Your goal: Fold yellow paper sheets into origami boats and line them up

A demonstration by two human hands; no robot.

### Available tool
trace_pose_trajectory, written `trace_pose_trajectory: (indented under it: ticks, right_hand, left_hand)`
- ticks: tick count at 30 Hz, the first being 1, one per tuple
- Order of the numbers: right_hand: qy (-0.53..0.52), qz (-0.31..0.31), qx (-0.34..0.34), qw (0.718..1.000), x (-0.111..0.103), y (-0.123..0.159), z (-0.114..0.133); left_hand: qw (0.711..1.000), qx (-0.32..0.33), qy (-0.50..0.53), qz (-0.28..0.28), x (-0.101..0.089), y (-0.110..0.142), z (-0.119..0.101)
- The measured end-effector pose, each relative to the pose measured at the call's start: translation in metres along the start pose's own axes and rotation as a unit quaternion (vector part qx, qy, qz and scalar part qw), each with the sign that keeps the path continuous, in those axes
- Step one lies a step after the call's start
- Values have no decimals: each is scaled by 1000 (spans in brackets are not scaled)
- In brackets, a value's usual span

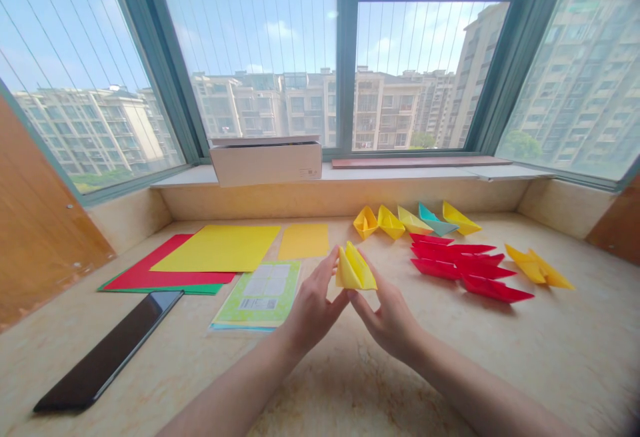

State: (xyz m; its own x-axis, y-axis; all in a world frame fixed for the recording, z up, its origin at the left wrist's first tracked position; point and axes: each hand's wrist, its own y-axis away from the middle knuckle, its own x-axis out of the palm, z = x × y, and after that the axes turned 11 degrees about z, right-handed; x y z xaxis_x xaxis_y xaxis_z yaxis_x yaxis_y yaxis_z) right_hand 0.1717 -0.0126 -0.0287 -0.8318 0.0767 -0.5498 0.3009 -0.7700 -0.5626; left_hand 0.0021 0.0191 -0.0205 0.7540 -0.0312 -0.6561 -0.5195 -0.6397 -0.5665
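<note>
A folded yellow paper boat (356, 269) is held between my two hands, just above the stone counter. My left hand (315, 297) grips its left side, fingers behind and thumb at the lower edge. From the other side my right hand (387, 307) pinches it, its thumb close to the left one. Behind and to the right stand finished paper boats: a row with yellow boats (391, 222) and a teal boat (437, 221), then several red boats (457, 265) close together. Farther right lies a pair of yellow-orange folded boats (539, 267).
Left of my hands are yellow paper (220, 248), red paper (145, 268), a smaller orange sheet (304, 241) and a green paper packet (260, 294). A black phone (113, 350) lies front left. A white box (267, 162) stands on the window ledge.
</note>
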Motion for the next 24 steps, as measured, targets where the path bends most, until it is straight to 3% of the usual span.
trace_pose_trajectory:
  ticks: [6,10,17,20,24]
  right_hand:
    - [0,3,-31,1000,3,1,-7]
    - [11,-19,-13,1000,2,1,-9]
    - [-9,-84,0,996,-9,2,-12]
    - [-47,-84,-1,995,-10,0,-19]
    - [-101,-101,17,990,-11,-5,-27]
  left_hand:
    - [1000,28,1,12,1,0,-3]
    - [999,34,10,6,1,0,-4]
    - [989,-62,133,17,-11,-2,-8]
    - [962,-94,254,27,-14,-5,-7]
    - [898,-103,423,65,-14,-9,-10]
